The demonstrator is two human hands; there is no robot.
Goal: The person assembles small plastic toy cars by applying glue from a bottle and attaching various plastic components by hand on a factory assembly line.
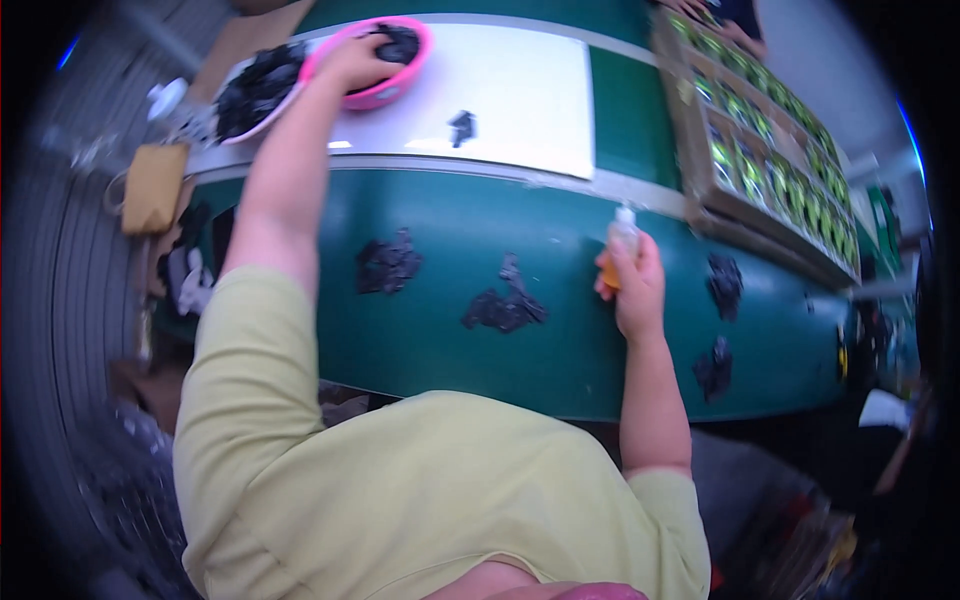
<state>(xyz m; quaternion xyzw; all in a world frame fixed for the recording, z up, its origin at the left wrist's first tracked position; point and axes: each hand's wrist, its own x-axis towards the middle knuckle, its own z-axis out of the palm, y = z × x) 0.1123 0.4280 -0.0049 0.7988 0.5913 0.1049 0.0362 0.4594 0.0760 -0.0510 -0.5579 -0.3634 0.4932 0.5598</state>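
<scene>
My left hand (355,65) reaches over the rim of a pink bowl (372,102), thumb and fingers among crumpled black plastic-like pieces (400,45). Its fingertips are hidden and slightly blurred, so whether it grips a piece is unclear. My right hand (640,275) is closed around a small squeeze bottle (622,235), held upright over the green table, with a whitish nozzle and orange liquid low inside. Between my arms lie two crumpled black clumps, one nearer the left forearm (390,262) and another in the middle (507,300).
A second container (262,92) heaped with black pieces sits left of the bowl. One small black piece (462,128) lies on the white board (530,90). Two black clumps (725,287) are right of my right hand. Cartons of green-and-black packages (770,150) stand far right, near another person's arm (740,38).
</scene>
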